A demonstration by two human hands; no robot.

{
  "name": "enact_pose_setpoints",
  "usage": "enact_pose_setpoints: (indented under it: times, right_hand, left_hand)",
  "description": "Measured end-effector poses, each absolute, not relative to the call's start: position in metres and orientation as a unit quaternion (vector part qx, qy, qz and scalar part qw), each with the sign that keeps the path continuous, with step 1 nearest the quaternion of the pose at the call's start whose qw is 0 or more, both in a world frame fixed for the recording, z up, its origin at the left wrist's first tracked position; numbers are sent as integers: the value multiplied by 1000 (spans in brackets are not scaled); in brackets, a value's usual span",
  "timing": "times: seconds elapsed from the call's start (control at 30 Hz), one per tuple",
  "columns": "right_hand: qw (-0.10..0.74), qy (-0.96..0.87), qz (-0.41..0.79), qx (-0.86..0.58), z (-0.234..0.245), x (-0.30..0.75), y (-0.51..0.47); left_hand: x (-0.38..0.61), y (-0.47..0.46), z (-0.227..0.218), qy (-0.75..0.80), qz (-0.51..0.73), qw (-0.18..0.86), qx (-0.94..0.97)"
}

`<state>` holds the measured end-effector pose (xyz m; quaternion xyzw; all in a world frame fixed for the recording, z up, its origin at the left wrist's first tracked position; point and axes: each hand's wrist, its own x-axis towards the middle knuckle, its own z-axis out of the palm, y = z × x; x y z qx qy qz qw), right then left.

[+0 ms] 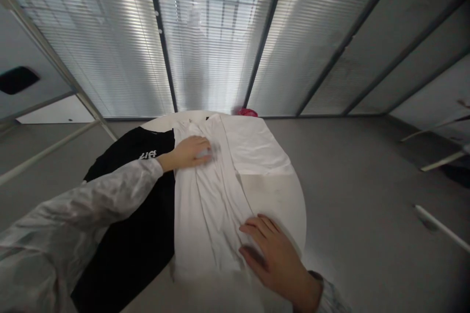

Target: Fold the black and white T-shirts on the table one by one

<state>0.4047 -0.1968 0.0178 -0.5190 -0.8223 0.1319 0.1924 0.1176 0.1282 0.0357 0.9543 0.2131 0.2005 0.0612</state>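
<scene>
**White cloth laid out lengthwise, both hands on it**

So I've got this white cloth (205,215) on a round-edged bench (271,200). Its long axis runs away from me, one end by the far rim, the other near my side. The left edge is pretty much straight, while the right edge slants, so the cloth gets wider toward me.

My left fingers (196,144) are on the upper part, palm down and loosely spread, thumb apart, not clutching anything. Their tips are a bit blurry. My right fingers (263,230) are over the lower right edge, relaxed and slightly curled with the thumb held off, also not gripping. Most of the cloth sits between the two, stretching down and left of the right ones.

Looks-wise: plain white, soft, with long slanting creases down the middle. A flatter white flap (257,144) sits to its upper right; can't tell if it's the same piece. On the left, black cloth (147,225) with white lettering (148,154) meets its edge, partly under my left sleeve (110,195).
</scene>
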Motion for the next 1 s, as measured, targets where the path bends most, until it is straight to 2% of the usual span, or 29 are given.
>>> enact_pose_setpoints:
  times: [0.1, 0.2, 0.3, 0.5, 0.63, 0.77, 1.0]
  right_hand:
    - [186, -824, 149, -513, 25, 403, -189]
    - [182, -832, 165, -498, 28, 398, -187]
    - [186, -838, 167, -485, 26, 392, -190]
    - [167, -848, 145, -482, 24, 385, -194]
    - [149, -853, 157, -474, 26, 378, -196]
    - [183, -843, 187, -470, 27, 370, -204]
    - [159, -844, 141, -492, 27, 361, -209]
  left_hand:
    - [85, 35, 39, 139, 205, 94, 964]
    - [59, -43, 33, 71, 153, 130, 977]
    - [42, -89, 24, 82, 136, 133, 978]
    - [19, -104, 32, 72, 136, 127, 980]
    - [2, -106, 58, 92, 116, 193, 970]
    - [-11, -121, 66, 103, 96, 246, 959]
    - [4, -159, 33, 234, 122, 136, 955]
